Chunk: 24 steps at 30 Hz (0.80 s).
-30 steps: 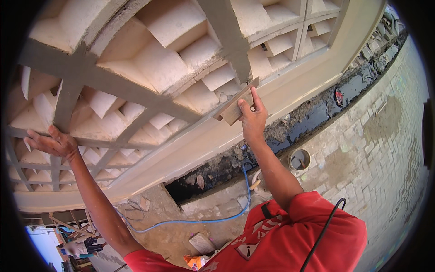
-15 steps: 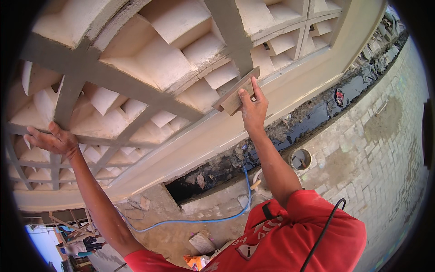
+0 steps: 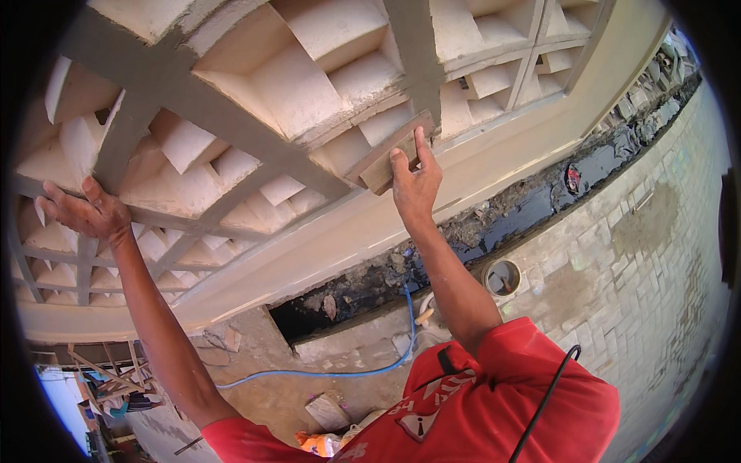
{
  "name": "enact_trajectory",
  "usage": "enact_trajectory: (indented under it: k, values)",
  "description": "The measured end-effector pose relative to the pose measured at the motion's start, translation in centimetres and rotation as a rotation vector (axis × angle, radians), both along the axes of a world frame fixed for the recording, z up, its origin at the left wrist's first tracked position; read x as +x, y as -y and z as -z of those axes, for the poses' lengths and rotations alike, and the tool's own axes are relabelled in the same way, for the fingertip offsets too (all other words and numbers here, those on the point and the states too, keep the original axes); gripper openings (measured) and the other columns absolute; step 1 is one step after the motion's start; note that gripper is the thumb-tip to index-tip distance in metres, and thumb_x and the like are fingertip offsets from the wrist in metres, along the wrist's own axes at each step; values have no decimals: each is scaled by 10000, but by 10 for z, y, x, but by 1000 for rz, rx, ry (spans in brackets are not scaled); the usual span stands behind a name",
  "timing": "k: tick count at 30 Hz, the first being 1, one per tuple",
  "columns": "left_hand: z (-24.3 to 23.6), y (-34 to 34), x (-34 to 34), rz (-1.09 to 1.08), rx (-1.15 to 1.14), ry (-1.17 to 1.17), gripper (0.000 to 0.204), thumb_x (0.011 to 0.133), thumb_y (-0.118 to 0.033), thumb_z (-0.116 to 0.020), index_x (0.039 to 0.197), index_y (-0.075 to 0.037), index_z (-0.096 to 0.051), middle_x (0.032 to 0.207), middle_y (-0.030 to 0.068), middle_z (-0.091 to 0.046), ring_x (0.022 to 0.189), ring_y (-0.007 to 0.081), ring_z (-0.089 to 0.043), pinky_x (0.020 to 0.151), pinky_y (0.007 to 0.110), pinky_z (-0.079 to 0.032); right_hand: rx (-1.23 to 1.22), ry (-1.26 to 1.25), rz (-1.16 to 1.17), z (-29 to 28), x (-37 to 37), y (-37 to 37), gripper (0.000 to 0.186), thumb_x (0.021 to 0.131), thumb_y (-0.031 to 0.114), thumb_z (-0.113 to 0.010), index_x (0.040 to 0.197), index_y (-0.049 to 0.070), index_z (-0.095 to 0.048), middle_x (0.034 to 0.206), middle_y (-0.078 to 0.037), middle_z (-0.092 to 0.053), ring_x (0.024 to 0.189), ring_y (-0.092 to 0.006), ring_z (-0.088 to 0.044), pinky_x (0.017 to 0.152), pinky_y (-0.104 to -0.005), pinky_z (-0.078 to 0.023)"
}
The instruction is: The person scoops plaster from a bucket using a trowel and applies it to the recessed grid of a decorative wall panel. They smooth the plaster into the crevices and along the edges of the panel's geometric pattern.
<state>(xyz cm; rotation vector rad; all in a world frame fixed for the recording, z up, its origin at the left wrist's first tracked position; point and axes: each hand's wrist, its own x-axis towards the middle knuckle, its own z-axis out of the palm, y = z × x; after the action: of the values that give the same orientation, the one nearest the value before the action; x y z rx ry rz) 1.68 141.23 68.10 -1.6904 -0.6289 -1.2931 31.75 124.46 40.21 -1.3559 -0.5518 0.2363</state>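
Observation:
My right hand (image 3: 417,181) grips a flat wooden float (image 3: 391,153) by its block handle. The float lies against the lower edge of a pale ventilation block wall (image 3: 270,85), close to where an upright grey mortar band (image 3: 421,62) comes down. My left hand (image 3: 86,212) is open, its fingers spread, against the wall farther left, at a mortar joint beside the block openings. The float hides part of the wall behind it.
Below the wall runs a smooth cream ledge (image 3: 347,231), then a ditch with dark water (image 3: 532,208). A bucket (image 3: 502,278) stands on the paving (image 3: 571,301). A blue hose (image 3: 324,375) crosses the ground. Wooden poles (image 3: 108,370) stand at lower left.
My right hand has shifted the float a little left along the wall's lower edge. The left hand stays at about the same spot on the wall. The whole view has shifted slightly.

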Motion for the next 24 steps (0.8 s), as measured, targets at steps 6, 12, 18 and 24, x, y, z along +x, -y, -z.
enact_trajectory:
  k: [6, 12, 18, 24]
  values:
    - [1, 2, -3, -17, -36, 26, 743, 933, -556, -404, 1418, 1, -312, 1471, 298, -176, 1377, 403, -189, 1108, 487, -176, 93, -228, -158, 20, -4, 28, 578, 832, 122, -626, 1342, -75, -438, 1134, -201, -601, 1029, -236, -583, 900, -348, -452]
    - [-1, 4, 0, -23, -26, 21, 731, 940, -547, -397, 1419, -1, -313, 1474, 287, -179, 1379, 397, -186, 1107, 485, -180, 39, -11, 28, 10, 1, -5, 576, 839, 141, -604, 1345, -75, -431, 1083, -219, -600, 958, -283, -602, 883, -363, -456]
    - [1, 0, -6, -28, -23, 8, 721, 944, -538, -398, 1416, 1, -315, 1468, 292, -190, 1381, 400, -181, 1110, 484, -175, 20, -32, -61, 12, 1, 20, 562, 820, 154, -619, 1314, -71, -473, 1028, -223, -620, 956, -283, -607, 871, -363, -460]
    - [-2, 4, 1, -5, -25, 24, 735, 938, -555, -396, 1411, 3, -322, 1465, 308, -186, 1381, 407, -177, 1112, 484, -169, -11, 99, 5, -8, 0, 1, 569, 820, 154, -614, 1320, -74, -465, 932, -202, -601, 831, -279, -594, 796, -369, -470]
